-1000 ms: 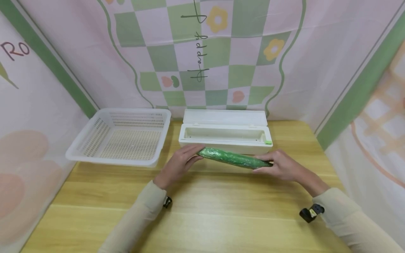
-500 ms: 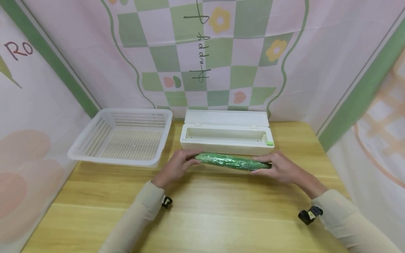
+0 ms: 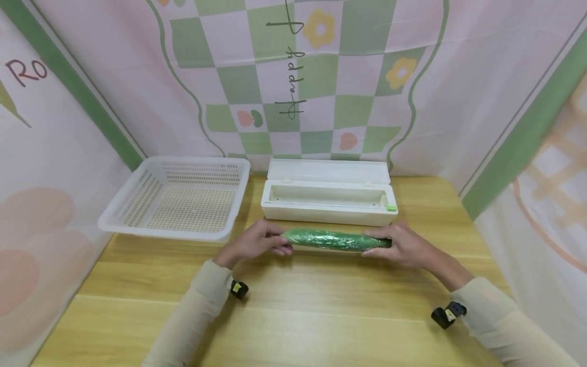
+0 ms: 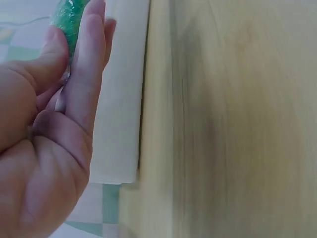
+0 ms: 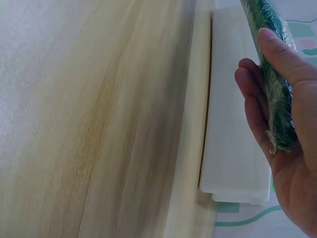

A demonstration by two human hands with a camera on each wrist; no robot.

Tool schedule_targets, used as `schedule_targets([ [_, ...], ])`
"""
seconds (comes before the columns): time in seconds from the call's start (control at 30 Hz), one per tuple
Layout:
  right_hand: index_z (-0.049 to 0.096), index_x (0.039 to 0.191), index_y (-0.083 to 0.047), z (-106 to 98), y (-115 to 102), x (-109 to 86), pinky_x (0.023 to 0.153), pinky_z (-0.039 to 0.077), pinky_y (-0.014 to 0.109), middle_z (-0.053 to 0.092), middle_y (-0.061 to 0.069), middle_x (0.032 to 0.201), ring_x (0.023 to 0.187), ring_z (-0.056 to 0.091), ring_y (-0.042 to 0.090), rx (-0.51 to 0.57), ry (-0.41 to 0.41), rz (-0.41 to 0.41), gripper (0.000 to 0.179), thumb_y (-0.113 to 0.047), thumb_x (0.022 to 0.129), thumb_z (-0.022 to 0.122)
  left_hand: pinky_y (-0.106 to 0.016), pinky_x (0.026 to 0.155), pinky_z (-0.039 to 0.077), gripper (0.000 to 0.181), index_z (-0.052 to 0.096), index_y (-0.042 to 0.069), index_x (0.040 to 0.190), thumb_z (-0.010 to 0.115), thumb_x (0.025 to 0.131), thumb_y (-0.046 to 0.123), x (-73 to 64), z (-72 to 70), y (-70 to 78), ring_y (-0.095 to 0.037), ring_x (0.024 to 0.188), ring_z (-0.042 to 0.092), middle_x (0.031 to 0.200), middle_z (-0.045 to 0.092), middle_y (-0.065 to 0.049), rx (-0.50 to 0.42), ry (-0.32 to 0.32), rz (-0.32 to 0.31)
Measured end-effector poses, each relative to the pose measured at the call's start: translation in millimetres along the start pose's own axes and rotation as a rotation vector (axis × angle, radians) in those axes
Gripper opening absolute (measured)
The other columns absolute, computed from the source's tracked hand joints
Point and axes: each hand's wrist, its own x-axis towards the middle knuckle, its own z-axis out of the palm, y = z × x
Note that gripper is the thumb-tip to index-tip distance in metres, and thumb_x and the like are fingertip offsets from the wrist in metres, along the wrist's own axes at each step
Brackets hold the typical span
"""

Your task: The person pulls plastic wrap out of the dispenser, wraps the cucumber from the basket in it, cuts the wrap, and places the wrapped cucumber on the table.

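Observation:
A long green cucumber (image 3: 331, 239), wrapped in shiny clear plastic film, is held level in front of the white box. My left hand (image 3: 257, 240) pinches its left end between thumb and fingers; the left wrist view shows the thumb (image 4: 52, 52) against the film. At the other end, my right hand (image 3: 405, 245) grips the cucumber with the thumb on top and fingers beneath. Loose, bunched film (image 5: 281, 139) gathers at that end in the right wrist view. Behind the cucumber, the long white box (image 3: 327, 211) has its lid (image 3: 327, 171) tipped back and a small green piece (image 3: 391, 208) on its right front edge.
A white perforated plastic basket (image 3: 104, 223) stands at the back left with nothing in it. Both it and the box sit on a wooden table (image 3: 293, 316). Printed cloth (image 3: 316, 71) hangs behind and along both sides.
Both hands have brought the cucumber slightly toward the body, away from the box, and its left end has dropped so it lies more level. The left fingers have shifted lower around its end.

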Motion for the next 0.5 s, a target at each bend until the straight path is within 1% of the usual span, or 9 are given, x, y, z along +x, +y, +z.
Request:
schedule_targets([
  [0.07, 0.071, 0.131, 0.002, -0.1, -0.5, 0.5, 0.044, 0.040, 0.018, 0.061, -0.015, 0.067, 0.049, 0.033, -0.009, -0.008, -0.003, -0.008, 0.047, -0.020, 0.092, 0.083, -0.038, 0.093, 0.065, 0.023, 0.068, -0.015, 0.118, 0.055, 0.107, 0.000, -0.9, -1.0, -1.3, -0.041, 0.107, 0.077, 0.112, 0.077, -0.027, -0.062, -0.021, -0.015],
  [0.17, 0.071, 0.131, 0.003, 0.0, -0.9, 1.4, 0.044, 0.040, 0.018, 0.057, -0.017, 0.065, 0.050, 0.034, -0.009, -0.020, -0.009, -0.023, 0.047, -0.020, 0.092, 0.083, -0.038, 0.094, 0.064, 0.023, 0.069, -0.014, 0.112, 0.052, 0.109, 0.002, -2.1, -1.5, -3.2, -0.037, 0.108, 0.077, 0.112, 0.077, -0.026, -0.111, -0.027, -0.030],
  [0.27, 0.071, 0.131, 0.003, 0.3, -1.0, 1.9, 0.044, 0.041, 0.018, 0.058, -0.017, 0.067, 0.051, 0.036, -0.010, -0.028, -0.011, -0.035, 0.047, -0.020, 0.092, 0.083, -0.036, 0.097, 0.063, 0.024, 0.069, -0.007, 0.100, 0.049, 0.111, 0.004, -2.7, -1.1, -5.5, -0.029, 0.107, 0.078, 0.110, 0.078, -0.021, -0.191, -0.003, -0.081],
  [0.37, 0.072, 0.130, 0.002, 0.8, -0.6, 2.2, 0.044, 0.041, 0.017, 0.061, -0.017, 0.069, 0.052, 0.037, -0.010, -0.027, -0.007, -0.048, 0.045, -0.020, 0.092, 0.083, -0.034, 0.099, 0.062, 0.026, 0.065, -0.001, 0.093, 0.047, 0.111, 0.005, -2.9, 0.3, -5.9, -0.021, 0.106, 0.077, 0.109, 0.075, -0.014, -0.285, 0.039, -0.156],
  [0.47, 0.073, 0.129, 0.001, 2.0, 0.4, 2.6, 0.043, 0.041, 0.016, 0.065, -0.013, 0.070, 0.051, 0.037, -0.011, -0.029, -0.005, -0.073, 0.043, -0.018, 0.091, 0.083, -0.033, 0.099, 0.063, 0.026, 0.069, -0.007, 0.108, 0.047, 0.111, 0.006, -2.9, 1.7, -6.3, -0.018, 0.102, 0.077, 0.110, 0.076, -0.012, -0.358, 0.072, -0.206],
  [0.5, 0.074, 0.128, 0.000, 2.7, 0.7, 3.0, 0.044, 0.041, 0.016, 0.069, -0.011, 0.073, 0.052, 0.038, -0.011, -0.029, -0.003, -0.086, 0.042, -0.018, 0.092, 0.083, -0.032, 0.097, 0.063, 0.027, 0.068, -0.009, 0.115, 0.047, 0.111, 0.007, -2.9, 2.2, -6.0, -0.017, 0.100, 0.078, 0.110, 0.077, -0.011, -0.369, 0.083, -0.219],
])
